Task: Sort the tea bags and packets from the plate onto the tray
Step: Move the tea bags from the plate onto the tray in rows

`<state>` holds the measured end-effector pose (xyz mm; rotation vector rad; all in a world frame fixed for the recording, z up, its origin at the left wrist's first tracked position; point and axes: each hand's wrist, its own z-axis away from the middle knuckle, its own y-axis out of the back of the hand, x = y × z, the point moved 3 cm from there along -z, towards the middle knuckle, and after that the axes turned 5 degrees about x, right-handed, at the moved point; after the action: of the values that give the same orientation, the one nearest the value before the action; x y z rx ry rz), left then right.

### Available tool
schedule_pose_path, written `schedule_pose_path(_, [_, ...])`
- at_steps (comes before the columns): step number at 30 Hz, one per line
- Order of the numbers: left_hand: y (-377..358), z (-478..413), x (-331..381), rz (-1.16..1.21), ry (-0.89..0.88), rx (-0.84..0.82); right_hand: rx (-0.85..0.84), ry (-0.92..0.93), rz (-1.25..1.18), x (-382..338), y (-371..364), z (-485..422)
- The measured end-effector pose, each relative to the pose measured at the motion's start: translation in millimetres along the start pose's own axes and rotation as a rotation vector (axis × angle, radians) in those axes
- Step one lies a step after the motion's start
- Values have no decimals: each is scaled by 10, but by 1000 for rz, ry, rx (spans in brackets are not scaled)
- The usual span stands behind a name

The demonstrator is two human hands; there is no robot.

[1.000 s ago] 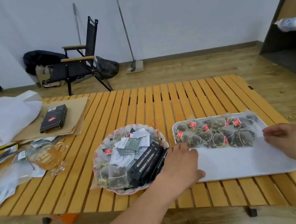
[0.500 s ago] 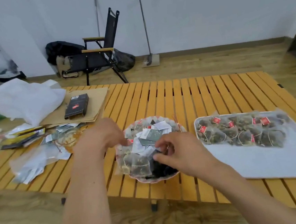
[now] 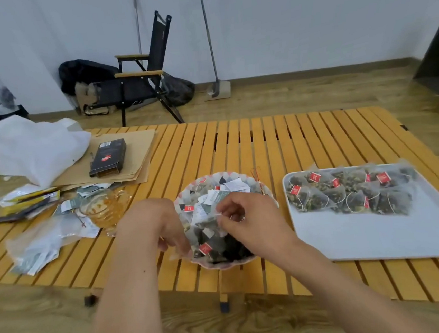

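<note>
Your right hand (image 3: 248,222) hangs over the middle of the scalloped, pattern-rimmed plate (image 3: 270,192). Its thumb and forefinger are pinched on the top corner of a translucent mesh tea bag (image 3: 206,222), which lies on the heap of tea bags and white paper packets (image 3: 231,188) that fills the plate. Your left hand (image 3: 151,226) is at the plate's near-left rim with its fingers curled down over the edge. They touch a clear bag edge there, but you cannot tell whether they grip it, the rim, or nothing. The two hands are close together across the plate and do not touch. Just to the right of the plate, apart from it, sits the white rectangular tray (image 3: 381,239). A row of dark-filled mesh bags with red tags (image 3: 349,194) lies along its far side, and its near half is bare. Both stand on the orange slatted wooden table (image 3: 237,143). To your left, a clear glass cup of amber liquid (image 3: 102,210) stands among torn wrappers (image 3: 38,245). Beyond it, a black box (image 3: 108,157) lies on brown paper sheets (image 3: 135,142), beside a crumpled white plastic bag (image 3: 31,147). A black folding chair (image 3: 140,77) stands by the wall.
</note>
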<state>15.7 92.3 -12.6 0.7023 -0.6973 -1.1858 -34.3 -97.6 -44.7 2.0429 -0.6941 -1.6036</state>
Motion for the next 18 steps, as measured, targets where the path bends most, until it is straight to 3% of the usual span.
schedule_pose_path(4, [-59, 26, 58, -52, -16, 4, 38, -102, -171, 136, 141, -70])
schedule_pose_path(8, [117, 129, 105, -47, -78, 136, 115, -191, -266, 316, 476, -70])
schedule_pose_path(12, [266, 248, 435, 235, -376, 341, 240, -268, -338, 575, 983, 22])
schedule_pose_path(15, [53, 315, 982, 453, -606, 300, 377, -332, -340, 841, 1437, 154])
schedule_pose_path(18, [-293, 296, 1526, 495, -769, 232, 577, -422, -300, 1219, 1915, 336])
